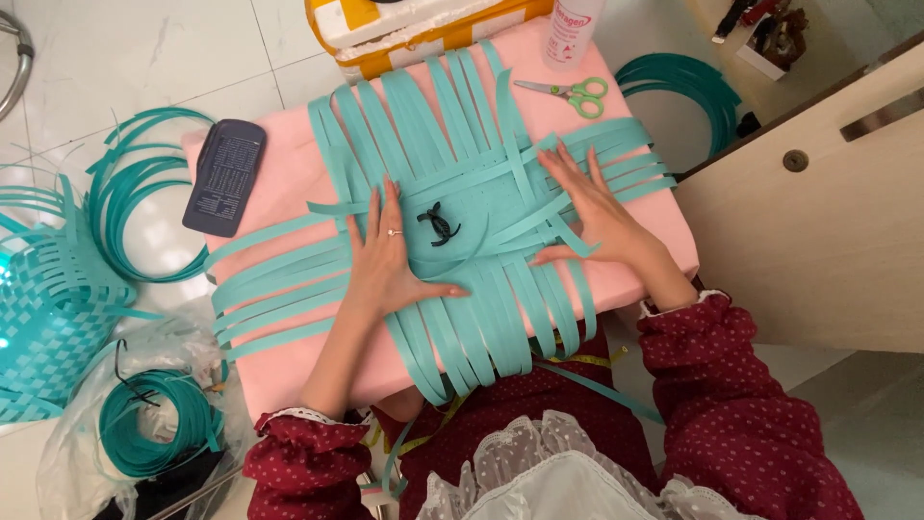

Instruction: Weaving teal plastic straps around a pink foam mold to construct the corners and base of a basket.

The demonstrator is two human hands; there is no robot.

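At the top centre, a white foam box [404, 24] wrapped in yellow tape; beside it, top centre-right, a white bottle [570, 31] with a red-printed label; lower left, a clear plastic bag [72, 453]

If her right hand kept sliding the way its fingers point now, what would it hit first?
The right hand lies flat on the woven teal strips, its fingers aimed up and slightly left in the head view. It would cross more strips, then probably meet the green-handled scissors on the pink board; the exact line is uncertain.
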